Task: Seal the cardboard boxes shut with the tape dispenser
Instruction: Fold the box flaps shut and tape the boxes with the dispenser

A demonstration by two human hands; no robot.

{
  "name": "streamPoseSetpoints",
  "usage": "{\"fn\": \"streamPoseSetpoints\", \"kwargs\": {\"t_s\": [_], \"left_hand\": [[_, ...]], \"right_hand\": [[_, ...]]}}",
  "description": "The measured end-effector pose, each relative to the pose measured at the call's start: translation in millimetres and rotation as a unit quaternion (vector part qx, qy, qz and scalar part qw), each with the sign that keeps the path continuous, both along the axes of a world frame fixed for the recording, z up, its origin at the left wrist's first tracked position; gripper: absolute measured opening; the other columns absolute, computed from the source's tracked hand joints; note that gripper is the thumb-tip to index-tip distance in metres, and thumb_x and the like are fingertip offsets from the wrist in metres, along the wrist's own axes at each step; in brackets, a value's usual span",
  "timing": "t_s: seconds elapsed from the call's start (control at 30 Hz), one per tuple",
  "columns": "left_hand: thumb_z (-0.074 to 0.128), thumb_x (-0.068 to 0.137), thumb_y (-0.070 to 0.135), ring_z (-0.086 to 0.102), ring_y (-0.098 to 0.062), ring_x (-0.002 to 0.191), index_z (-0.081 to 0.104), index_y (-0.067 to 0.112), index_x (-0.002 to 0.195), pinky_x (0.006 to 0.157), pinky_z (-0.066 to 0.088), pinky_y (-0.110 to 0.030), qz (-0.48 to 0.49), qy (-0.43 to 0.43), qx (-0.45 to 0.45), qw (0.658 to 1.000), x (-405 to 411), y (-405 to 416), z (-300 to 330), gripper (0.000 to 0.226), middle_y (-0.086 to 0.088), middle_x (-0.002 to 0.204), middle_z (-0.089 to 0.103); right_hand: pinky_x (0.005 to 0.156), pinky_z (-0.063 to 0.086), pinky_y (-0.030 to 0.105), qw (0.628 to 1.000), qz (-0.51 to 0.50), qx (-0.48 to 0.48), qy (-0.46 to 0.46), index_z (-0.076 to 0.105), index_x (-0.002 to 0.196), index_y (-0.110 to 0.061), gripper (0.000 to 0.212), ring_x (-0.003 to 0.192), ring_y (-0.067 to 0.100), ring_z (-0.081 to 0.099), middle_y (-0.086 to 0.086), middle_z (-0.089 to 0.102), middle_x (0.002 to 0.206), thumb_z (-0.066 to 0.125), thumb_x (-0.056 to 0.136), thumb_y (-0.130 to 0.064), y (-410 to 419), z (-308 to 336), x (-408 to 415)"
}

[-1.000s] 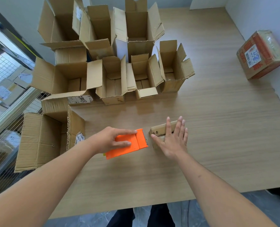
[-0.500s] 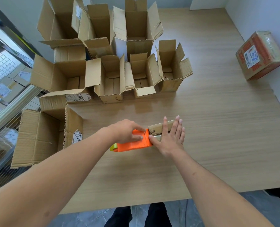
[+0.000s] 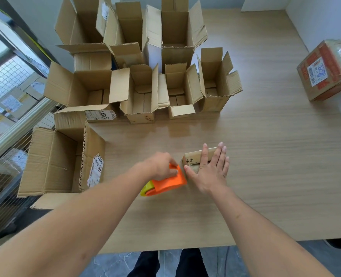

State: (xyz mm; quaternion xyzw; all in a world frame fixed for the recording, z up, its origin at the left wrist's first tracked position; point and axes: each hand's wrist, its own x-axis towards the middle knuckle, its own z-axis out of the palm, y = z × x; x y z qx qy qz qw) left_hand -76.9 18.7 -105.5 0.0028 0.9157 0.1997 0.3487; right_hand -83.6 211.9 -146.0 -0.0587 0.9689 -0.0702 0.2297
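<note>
Near the front edge of the wooden table (image 3: 265,176), my right hand (image 3: 211,172) lies flat, fingers straight and close together, pressing down on the small closed box (image 3: 193,156). Just beside it, my left hand (image 3: 161,166) grips the orange tape dispenser (image 3: 169,182), its front edge touching the box's left end.

Orange tape dispenser (image 3: 168,181) now up against small box (image 3: 193,158), from apart.

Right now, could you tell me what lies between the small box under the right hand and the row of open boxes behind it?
In the head view, only bare table lies between the small box and the open boxes.
</note>
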Motion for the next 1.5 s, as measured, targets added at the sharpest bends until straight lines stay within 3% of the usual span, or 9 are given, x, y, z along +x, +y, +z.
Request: {"fn": "streamPoseSetpoints", "kwargs": {"t_s": [0.23,0.43,0.57,0.67,0.83,1.0,1.2,1.37,1.5], "left_hand": [[0.064,0.094,0.048,0.057,-0.027,0.125,0.05,0.043,0.145,0.101,0.046,-0.036,0.04,0.04,0.051,0.997,23.6,-13.3,-23.7,0.053,0.001,0.14,0.062],[0.064,0.09,0.06,0.05,-0.029,0.13,0.028,0.042,0.156,0.103,0.042,-0.036,0.047,0.032,0.063,0.996,43.1,-39.6,-11.4,0.078,-0.002,0.148,0.053],[0.073,0.085,0.054,0.061,-0.009,0.111,0.049,0.044,0.142,0.089,0.047,-0.029,0.081,0.071,0.118,0.987,56.6,-70.2,8.9,0.063,0.01,0.13,0.065],[0.077,0.087,0.043,0.062,0.004,0.096,0.056,0.054,0.131,0.078,0.047,-0.019,0.1,0.124,0.171,0.972,66.4,-84.9,20.3,0.05,0.024,0.113,0.067],[0.081,0.085,0.021,0.051,0.0,0.091,0.046,0.045,0.144,0.093,0.041,-0.027,0.068,0.279,0.139,0.948,69.2,-89.2,22.9,0.073,0.021,0.106,0.063],[0.083,0.083,0.015,0.056,-0.023,0.097,0.031,0.037,0.154,0.107,0.03,-0.024,0.04,0.407,0.1,0.907,64.5,-80.6,33.0,0.091,-0.003,0.101,0.066],[0.085,0.078,0.009,0.056,-0.018,0.108,0.038,0.01,0.154,0.118,0.021,-0.017,-0.001,0.464,0.089,0.882,63.1,-70.8,49.0,0.089,-0.006,0.112,0.072],[0.087,0.074,0.005,0.054,-0.018,0.111,0.038,0.005,0.153,0.118,0.018,-0.014,-0.006,0.462,0.082,0.883,66.7,-68.0,56.0,0.093,-0.008,0.111,0.073],[0.087,0.074,0.006,0.053,-0.016,0.111,0.037,0.006,0.153,0.118,0.017,-0.013,-0.006,0.46,0.08,0.884,70.6,-63.6,57.2,0.094,-0.007,0.112,0.073]], "right_hand": [[0.123,-0.015,0.051,1.0,0.0,0.005,0.02,-0.017,0.16,-0.027,0.109,0.146,0.034,-0.038,0.022,-0.04,0.157,0.034,0.083,-0.086,1.3,-4.2,-1.1],[0.125,-0.006,0.05,0.998,0.028,-0.032,0.051,0.023,0.154,-0.029,0.106,0.154,0.032,-0.02,0.018,-0.017,0.167,0.057,0.063,-0.07,6.5,5.8,-17.3],[0.124,-0.008,0.049,0.993,0.091,-0.038,0.059,0.023,0.157,-0.032,0.106,0.155,0.028,-0.018,0.012,-0.016,0.169,0.067,0.066,-0.064,19.3,12.0,-27.7],[0.125,0.006,0.05,0.991,0.066,-0.013,0.115,0.02,0.161,-0.029,0.106,0.156,0.036,-0.004,0.017,-0.007,0.169,0.073,0.075,-0.06,19.1,7.2,-18.3],[0.118,0.031,0.056,0.987,0.027,-0.02,0.159,0.038,0.155,-0.016,0.097,0.148,0.049,0.025,0.027,0.027,0.161,0.082,0.076,-0.051,11.9,-2.2,-3.3],[0.124,0.021,0.054,0.965,0.182,-0.14,0.129,0.034,0.158,-0.025,0.097,0.155,0.04,0.009,0.012,0.016,0.169,0.084,0.077,-0.043,20.7,-12.1,-4.0],[0.126,0.005,0.039,0.933,0.254,-0.254,0.013,0.031,0.157,-0.037,0.093,0.157,0.019,-0.014,-0.011,0.004,0.171,0.079,0.078,-0.044,27.8,-6.2,-8.2],[0.123,0.029,0.04,0.911,0.107,-0.391,0.079,0.057,0.141,-0.016,0.06,0.149,0.013,0.034,-0.002,0.048,0.153,0.045,0.083,-0.025,19.1,23.9,-10.5],[0.098,0.053,0.039,0.862,0.1,-0.476,0.141,0.061,0.132,-0.012,0.053,0.115,0.016,0.059,0.0,0.059,0.126,0.054,0.08,-0.003,4.1,55.8,-10.7]]}}
